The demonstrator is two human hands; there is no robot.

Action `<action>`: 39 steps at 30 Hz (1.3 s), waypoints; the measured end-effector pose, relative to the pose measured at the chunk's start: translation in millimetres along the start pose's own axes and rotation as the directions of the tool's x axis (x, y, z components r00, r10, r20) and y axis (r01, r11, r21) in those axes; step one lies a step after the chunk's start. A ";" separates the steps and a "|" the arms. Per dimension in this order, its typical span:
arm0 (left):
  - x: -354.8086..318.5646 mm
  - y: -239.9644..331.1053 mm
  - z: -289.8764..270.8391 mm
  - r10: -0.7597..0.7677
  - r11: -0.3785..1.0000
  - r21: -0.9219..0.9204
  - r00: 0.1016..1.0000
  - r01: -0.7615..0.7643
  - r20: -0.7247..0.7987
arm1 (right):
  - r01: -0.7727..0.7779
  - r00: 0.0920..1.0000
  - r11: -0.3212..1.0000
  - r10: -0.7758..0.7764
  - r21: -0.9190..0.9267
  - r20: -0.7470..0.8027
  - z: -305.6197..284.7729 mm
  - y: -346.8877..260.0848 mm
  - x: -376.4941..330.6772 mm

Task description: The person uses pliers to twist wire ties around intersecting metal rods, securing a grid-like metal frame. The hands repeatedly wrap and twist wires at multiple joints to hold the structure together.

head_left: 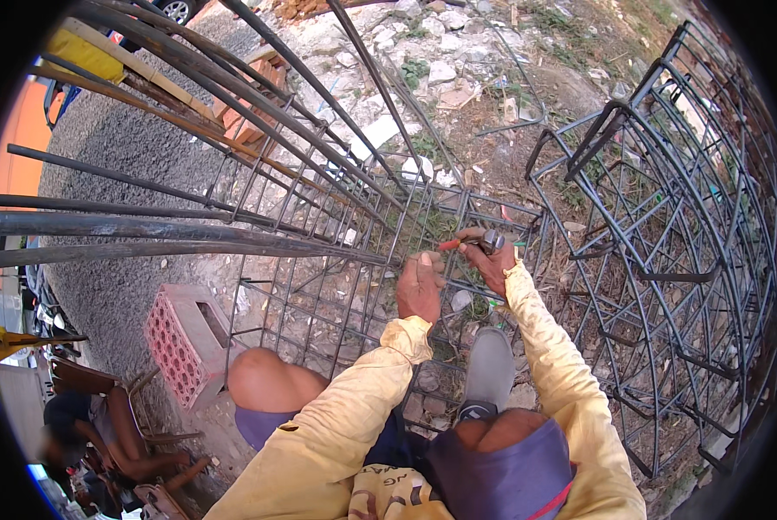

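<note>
My left hand (421,286) is closed, its fingers curled beside the rebar cage (323,269) in front of me. Whatever is pinched in it is too small to make out. Just to its right, my right hand (491,263) is wrapped round what looks like a pair of pliers (492,240), with a dark metal head and a red-orange handle. The handle's tip points toward my left fingers. Both hands are over crossing bars of the cage. Long steel bars (146,228) run from the left to near my left hand.
A tangled stack of bent rebar frames (679,277) fills the right side. A hollow pink block (179,347) stands at the left, by my knee. Farther out are gravel (94,186), red bricks (254,113) and rubble (440,71). A seated person (85,425) is at lower left.
</note>
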State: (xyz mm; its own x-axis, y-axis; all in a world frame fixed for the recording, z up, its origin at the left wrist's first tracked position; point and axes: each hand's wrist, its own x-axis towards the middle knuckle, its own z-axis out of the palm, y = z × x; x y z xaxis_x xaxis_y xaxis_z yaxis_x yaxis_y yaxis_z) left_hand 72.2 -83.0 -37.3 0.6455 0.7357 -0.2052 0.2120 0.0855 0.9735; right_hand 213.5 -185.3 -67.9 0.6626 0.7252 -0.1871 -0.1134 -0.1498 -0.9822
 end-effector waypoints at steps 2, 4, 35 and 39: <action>-21.0 8.5 1.2 -0.070 0.994 -0.082 0.997 0.072 0.033 | 0.082 0.992 0.962 -0.053 -0.262 0.114 5.3 32.7 14.2; -35.6 12.9 -1.6 -0.122 0.979 -0.156 0.990 0.132 0.074 | 0.151 0.977 0.728 -0.007 -0.668 0.214 9.4 41.1 19.5; 25.3 66.2 -10.4 -0.238 0.680 -0.480 0.786 0.554 0.571 | -0.286 0.948 0.870 0.194 0.402 0.253 -18.7 -46.1 -2.3; 31.2 71.6 7.2 -0.229 0.644 -0.594 0.863 0.482 0.451 | -0.234 0.970 0.844 0.171 0.483 0.171 -17.4 -44.9 9.3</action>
State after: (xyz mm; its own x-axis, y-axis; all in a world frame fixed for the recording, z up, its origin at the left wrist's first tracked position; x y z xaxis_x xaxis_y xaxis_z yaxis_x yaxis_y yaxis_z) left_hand 112.8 -58.8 25.3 0.8391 0.3118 -0.4458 0.0116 0.8089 0.5878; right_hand 237.6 -183.5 -25.2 0.4968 0.7931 -0.3525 -0.6083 0.0284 -0.7932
